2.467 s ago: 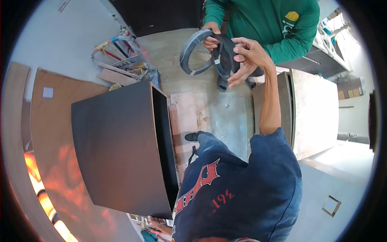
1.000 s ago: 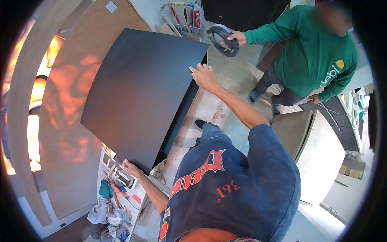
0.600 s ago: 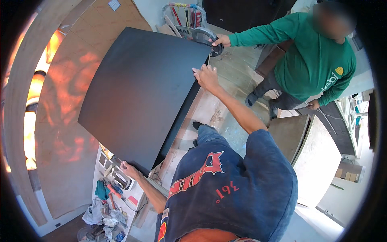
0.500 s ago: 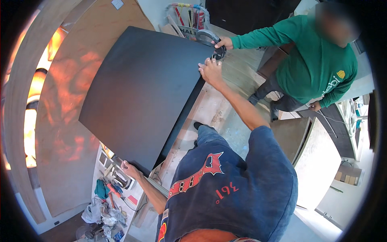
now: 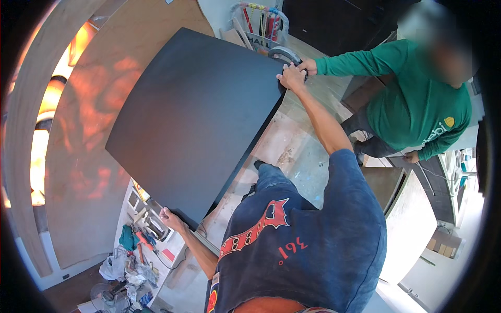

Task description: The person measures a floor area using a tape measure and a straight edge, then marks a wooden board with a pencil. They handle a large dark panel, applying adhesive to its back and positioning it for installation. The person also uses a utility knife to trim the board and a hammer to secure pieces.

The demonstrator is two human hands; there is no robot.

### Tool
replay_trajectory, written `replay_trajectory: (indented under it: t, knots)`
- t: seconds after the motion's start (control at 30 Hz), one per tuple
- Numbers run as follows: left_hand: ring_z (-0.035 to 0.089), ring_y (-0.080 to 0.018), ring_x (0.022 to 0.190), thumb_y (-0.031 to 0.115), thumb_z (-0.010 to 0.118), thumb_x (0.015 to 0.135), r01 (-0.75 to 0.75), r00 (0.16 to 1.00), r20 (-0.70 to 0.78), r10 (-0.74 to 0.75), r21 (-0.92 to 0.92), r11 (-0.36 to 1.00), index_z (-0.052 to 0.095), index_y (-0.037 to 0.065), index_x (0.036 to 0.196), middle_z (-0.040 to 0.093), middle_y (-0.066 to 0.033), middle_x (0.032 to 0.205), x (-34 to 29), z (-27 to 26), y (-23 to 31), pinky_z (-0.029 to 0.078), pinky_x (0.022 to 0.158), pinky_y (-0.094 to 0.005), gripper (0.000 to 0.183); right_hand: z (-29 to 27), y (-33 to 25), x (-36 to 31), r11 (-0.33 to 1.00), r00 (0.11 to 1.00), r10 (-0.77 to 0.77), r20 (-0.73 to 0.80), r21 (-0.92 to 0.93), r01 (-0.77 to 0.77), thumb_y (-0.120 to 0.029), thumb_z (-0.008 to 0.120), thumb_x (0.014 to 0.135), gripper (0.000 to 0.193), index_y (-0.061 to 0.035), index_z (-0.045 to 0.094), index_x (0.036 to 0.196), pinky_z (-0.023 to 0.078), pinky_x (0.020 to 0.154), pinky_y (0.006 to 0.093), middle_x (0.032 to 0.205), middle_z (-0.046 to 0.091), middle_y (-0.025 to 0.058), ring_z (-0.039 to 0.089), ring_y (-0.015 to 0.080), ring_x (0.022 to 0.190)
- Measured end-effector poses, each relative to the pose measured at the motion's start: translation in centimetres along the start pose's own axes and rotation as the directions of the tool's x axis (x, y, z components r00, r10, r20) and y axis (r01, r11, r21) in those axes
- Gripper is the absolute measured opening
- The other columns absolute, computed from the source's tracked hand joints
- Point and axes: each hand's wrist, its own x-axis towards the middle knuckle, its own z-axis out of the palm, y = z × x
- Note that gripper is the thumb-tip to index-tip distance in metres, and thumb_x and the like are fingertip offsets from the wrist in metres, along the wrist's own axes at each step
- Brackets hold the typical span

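Note:
A large dark grey panel (image 5: 193, 120) with a smooth face lies slanted in front of me, its near side showing a black edge. My left hand (image 5: 173, 220) grips its near lower corner, fingers partly hidden by the edge. My right hand (image 5: 293, 78) is bent over the far right corner. Right beside it, a co-worker's hand (image 5: 309, 65) holds a black tool with a curved grey rim (image 5: 285, 52) at that corner. What kind of tool it is cannot be made out, since my hand covers part of it.
A brown curved board (image 5: 78, 208) stands on the left. Below it, a white bench (image 5: 166, 249) carries tools, a cord and crumpled plastic. The co-worker in a green shirt (image 5: 417, 104) stands at the right, near a pale board (image 5: 412, 224). A fire extinguisher (image 5: 273, 26) is at the back.
My right hand has shifted closer against the co-worker's hand and tool at the corner. The panel has tilted slightly, so less of its black side shows. My left hand keeps its grip.

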Motion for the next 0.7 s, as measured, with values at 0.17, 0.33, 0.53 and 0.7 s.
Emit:
replay_trajectory:
  t: [0.17, 0.33, 0.53, 0.7]
  knots:
    - [0.050, -0.0161, 0.086, 0.021, 0.054, 0.095, 0.005, 1.000, 0.001, -0.005, 0.002, 1.000, 0.057, -0.002, 0.101, 0.055, -0.0061, 0.092, 0.0, -0.3, -0.1, 0.042, 0.082, -0.0309, 0.024, -0.7, -0.2, 0.5, 0.999, 0.993, 0.011, 0.114, 0.052, -0.017, -0.040, 0.060, 0.087, 0.061, -0.0018, 0.047, 0.132, 0.036, 0.094, 0.0584, 0.139, 0.044, 0.0248, 0.046, 0.0394, 0.125]
    - [0.051, -0.0170, 0.089, 0.022, 0.054, 0.095, 0.014, 1.000, -0.021, -0.013, 0.044, 0.999, 0.057, -0.003, 0.105, 0.056, -0.0069, 0.095, 0.0, -0.6, -0.2, 0.042, 0.083, -0.0320, 0.027, -0.1, -0.3, -1.5, 0.994, 0.993, -0.113, -0.033, -0.013, 0.112, -0.038, 0.058, 0.087, 0.058, -0.0027, 0.048, 0.132, 0.038, 0.091, 0.0589, 0.130, 0.050, 0.0213, 0.049, 0.0395, 0.120]
    - [0.051, -0.0195, 0.094, 0.022, 0.053, 0.096, 0.057, 0.998, -0.005, -0.057, 0.050, 0.997, 0.056, -0.005, 0.109, 0.056, -0.0097, 0.101, -0.3, -0.3, 0.1, 0.041, 0.088, -0.0333, 0.030, 0.3, -0.6, -1.6, 0.973, 0.981, -0.165, -0.098, -0.176, 0.146, -0.035, 0.058, 0.087, 0.054, -0.0039, 0.050, 0.131, 0.039, 0.089, 0.0579, 0.123, 0.053, 0.0191, 0.051, 0.0388, 0.117]
    - [0.051, -0.0196, 0.094, 0.023, 0.053, 0.096, 0.065, 0.998, -0.007, -0.064, 0.036, 0.997, 0.056, -0.006, 0.111, 0.056, -0.0093, 0.102, -0.1, -0.7, -0.4, 0.041, 0.088, -0.0330, 0.032, -0.1, -0.1, -0.5, 0.995, 0.995, -0.104, 0.005, -0.001, 0.104, -0.034, 0.057, 0.089, 0.056, -0.0042, 0.046, 0.134, 0.040, 0.088, 0.0568, 0.120, 0.057, 0.0190, 0.055, 0.0387, 0.112]
